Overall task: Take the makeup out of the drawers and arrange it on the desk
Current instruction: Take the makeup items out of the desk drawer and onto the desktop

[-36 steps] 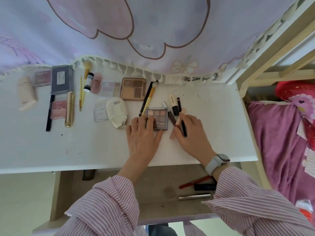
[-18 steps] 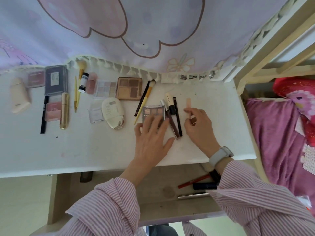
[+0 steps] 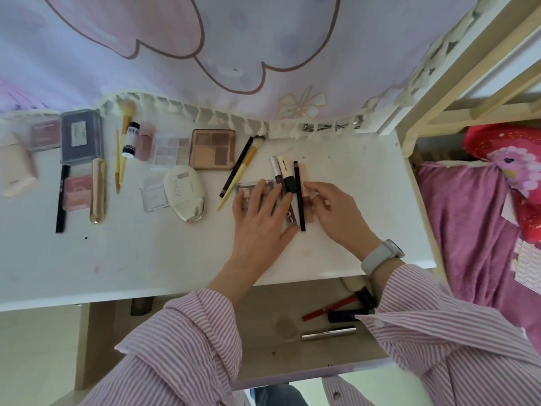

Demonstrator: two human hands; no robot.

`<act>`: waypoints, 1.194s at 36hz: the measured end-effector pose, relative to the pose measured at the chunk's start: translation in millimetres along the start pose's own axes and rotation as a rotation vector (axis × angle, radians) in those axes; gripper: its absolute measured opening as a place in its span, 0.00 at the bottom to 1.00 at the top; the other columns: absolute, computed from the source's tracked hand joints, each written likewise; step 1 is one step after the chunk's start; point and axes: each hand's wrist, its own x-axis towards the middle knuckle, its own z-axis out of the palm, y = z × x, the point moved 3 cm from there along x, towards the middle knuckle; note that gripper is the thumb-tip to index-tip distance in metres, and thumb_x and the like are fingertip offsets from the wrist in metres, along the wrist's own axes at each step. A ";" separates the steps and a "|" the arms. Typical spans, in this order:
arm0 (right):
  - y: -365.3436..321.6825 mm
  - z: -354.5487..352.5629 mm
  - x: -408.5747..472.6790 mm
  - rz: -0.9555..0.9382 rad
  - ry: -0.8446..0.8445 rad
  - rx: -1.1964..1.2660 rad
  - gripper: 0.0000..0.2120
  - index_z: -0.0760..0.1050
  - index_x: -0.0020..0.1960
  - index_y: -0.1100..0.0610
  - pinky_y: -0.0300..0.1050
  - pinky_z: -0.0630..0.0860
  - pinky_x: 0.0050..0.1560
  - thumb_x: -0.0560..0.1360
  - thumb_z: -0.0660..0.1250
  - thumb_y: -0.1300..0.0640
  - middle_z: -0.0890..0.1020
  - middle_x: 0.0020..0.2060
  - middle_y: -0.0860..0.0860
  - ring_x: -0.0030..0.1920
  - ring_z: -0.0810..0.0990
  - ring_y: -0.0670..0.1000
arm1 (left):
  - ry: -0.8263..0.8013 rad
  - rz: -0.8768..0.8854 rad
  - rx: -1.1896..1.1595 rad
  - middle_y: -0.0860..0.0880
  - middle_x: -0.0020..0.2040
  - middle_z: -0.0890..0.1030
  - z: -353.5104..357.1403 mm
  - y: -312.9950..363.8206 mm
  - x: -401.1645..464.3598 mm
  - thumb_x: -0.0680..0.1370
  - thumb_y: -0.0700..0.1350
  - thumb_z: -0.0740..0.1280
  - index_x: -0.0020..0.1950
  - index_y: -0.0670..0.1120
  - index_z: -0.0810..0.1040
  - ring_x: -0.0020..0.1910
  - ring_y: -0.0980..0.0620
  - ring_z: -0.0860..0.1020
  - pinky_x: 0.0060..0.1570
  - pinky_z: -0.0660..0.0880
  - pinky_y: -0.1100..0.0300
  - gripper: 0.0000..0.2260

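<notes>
Pink-striped sleeve (image 3: 187, 341), white desk (image 3: 146, 259) (brown palette (image 3: 212, 153)).

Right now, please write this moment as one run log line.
left hand: flat on small palette | right hand: pinching pink stick | drawer: open, red pencil inside

Little can be read: the letters "EL" show on the small eyeshadow palette (image 3: 254, 191) under the left hand (image 3: 261, 222). Print on the white tube (image 3: 130, 139) and black pencil (image 3: 62, 197) is too blurred to read
</notes>
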 end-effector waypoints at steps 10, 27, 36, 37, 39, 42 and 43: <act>13.2 -14.5 -24.1 0.007 0.181 0.075 0.16 0.73 0.62 0.61 0.41 0.76 0.53 0.78 0.56 0.68 0.79 0.53 0.51 0.45 0.77 0.45 | 0.081 0.058 -0.215 0.45 0.63 0.75 -18.0 18.2 -36.4 0.76 0.52 0.62 0.61 0.45 0.74 0.66 0.45 0.67 0.64 0.62 0.46 0.17; 115.1 4.6 -176.1 0.557 -0.257 -0.301 0.21 0.63 0.70 0.61 0.46 0.70 0.58 0.77 0.57 0.64 0.70 0.66 0.58 0.59 0.74 0.58 | -0.717 0.060 -0.436 0.48 0.64 0.71 73.8 73.5 -125.4 0.78 0.48 0.61 0.68 0.48 0.68 0.61 0.47 0.68 0.59 0.68 0.55 0.18; 133.7 36.5 -155.1 0.647 -0.372 -0.491 0.26 0.51 0.72 0.65 0.51 0.70 0.57 0.77 0.56 0.65 0.68 0.63 0.64 0.61 0.72 0.62 | -0.829 0.126 -0.188 0.45 0.65 0.69 113.0 105.6 -122.7 0.76 0.48 0.64 0.66 0.47 0.67 0.63 0.44 0.67 0.59 0.65 0.53 0.20; 136.2 37.0 -154.3 0.635 -0.376 -0.495 0.27 0.50 0.72 0.66 0.51 0.70 0.58 0.76 0.57 0.65 0.68 0.63 0.64 0.61 0.72 0.62 | -0.834 0.115 -0.151 0.44 0.65 0.70 113.3 106.6 -123.1 0.76 0.45 0.63 0.66 0.46 0.67 0.63 0.44 0.67 0.58 0.64 0.53 0.18; 139.3 37.8 -153.8 0.610 -0.391 -0.502 0.31 0.48 0.72 0.66 0.51 0.70 0.60 0.76 0.60 0.63 0.66 0.64 0.64 0.61 0.71 0.62 | -0.857 0.111 -0.094 0.43 0.64 0.70 114.8 108.2 -124.6 0.77 0.41 0.60 0.65 0.44 0.67 0.62 0.43 0.68 0.58 0.64 0.53 0.17; 140.6 40.1 -153.4 0.587 -0.424 -0.501 0.37 0.45 0.73 0.67 0.50 0.67 0.64 0.75 0.65 0.58 0.64 0.65 0.64 0.65 0.67 0.61 | -0.848 0.103 -0.087 0.39 0.61 0.72 114.2 107.7 -124.0 0.76 0.37 0.58 0.63 0.41 0.69 0.59 0.40 0.71 0.56 0.67 0.51 0.15; 140.9 40.7 -153.0 0.593 -0.430 -0.484 0.38 0.45 0.73 0.66 0.50 0.66 0.65 0.74 0.66 0.57 0.63 0.66 0.63 0.65 0.66 0.61 | -0.810 0.110 -0.093 0.37 0.56 0.75 113.1 107.8 -122.5 0.74 0.35 0.58 0.59 0.39 0.73 0.55 0.39 0.74 0.53 0.69 0.49 0.14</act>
